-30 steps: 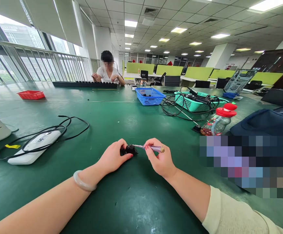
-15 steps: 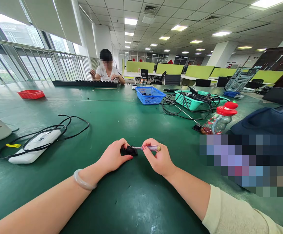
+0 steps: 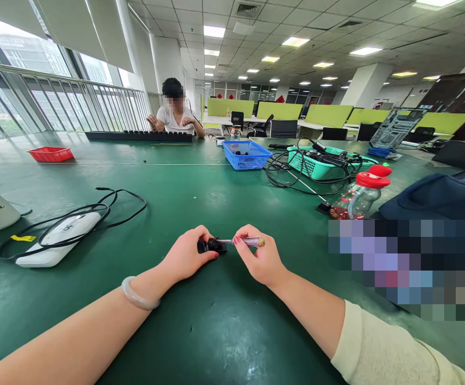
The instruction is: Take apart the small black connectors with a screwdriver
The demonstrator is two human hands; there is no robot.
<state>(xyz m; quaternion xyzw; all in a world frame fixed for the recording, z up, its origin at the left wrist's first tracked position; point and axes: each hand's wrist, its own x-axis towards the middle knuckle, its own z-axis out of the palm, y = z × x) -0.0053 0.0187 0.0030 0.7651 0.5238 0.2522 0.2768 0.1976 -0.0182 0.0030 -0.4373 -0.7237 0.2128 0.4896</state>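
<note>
My left hand (image 3: 186, 255) is closed round a small black part (image 3: 213, 245) and pins it to the green table (image 3: 200, 203). My right hand (image 3: 258, 259) pinches a small screwdriver (image 3: 245, 241) with a clear handle, held nearly level. The metal tip of the screwdriver rests on the black part. A pale bangle sits on my left wrist. Both hands are close together at the near middle of the table.
A white device (image 3: 52, 243) wrapped in black cable lies left. A bottle with a red cap (image 3: 356, 199) and a dark bag (image 3: 436, 200) stand right. Farther off are a blue basket (image 3: 246, 154), a teal basket (image 3: 320, 164) of cables, a red tray (image 3: 51, 154), and a seated person (image 3: 174, 115).
The screwdriver has shifted slightly left, toward the black part, and the handle has turned a little in my right fingers. My left hand has stayed put.
</note>
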